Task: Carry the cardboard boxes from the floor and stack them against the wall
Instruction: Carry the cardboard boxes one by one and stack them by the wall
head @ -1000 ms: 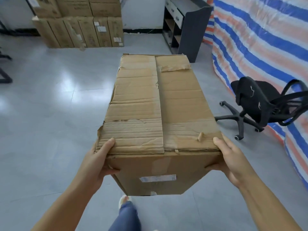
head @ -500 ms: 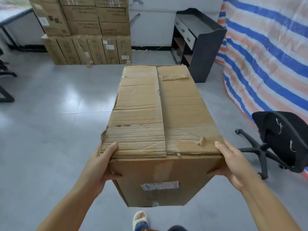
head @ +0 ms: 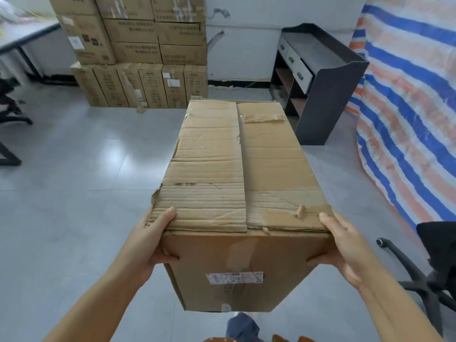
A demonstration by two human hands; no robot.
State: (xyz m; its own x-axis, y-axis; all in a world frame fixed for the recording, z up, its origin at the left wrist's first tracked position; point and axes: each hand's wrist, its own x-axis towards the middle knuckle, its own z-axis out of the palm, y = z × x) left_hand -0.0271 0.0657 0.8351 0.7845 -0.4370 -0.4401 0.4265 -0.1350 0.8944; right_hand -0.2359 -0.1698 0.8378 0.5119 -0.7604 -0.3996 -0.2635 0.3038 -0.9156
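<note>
Box carried toward the stack
Left hand (head: 150,240) and right hand (head: 343,245) grip the near corners of the box (head: 241,174); the stack (head: 138,53) stands beyond it.

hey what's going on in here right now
A person is carrying a worn cardboard box off the floor, the left hand and right hand gripping its near corners. Ahead, a stack of boxes stands against the wall, left of a dark shelf unit. The carried box is not yet stacked.
</note>
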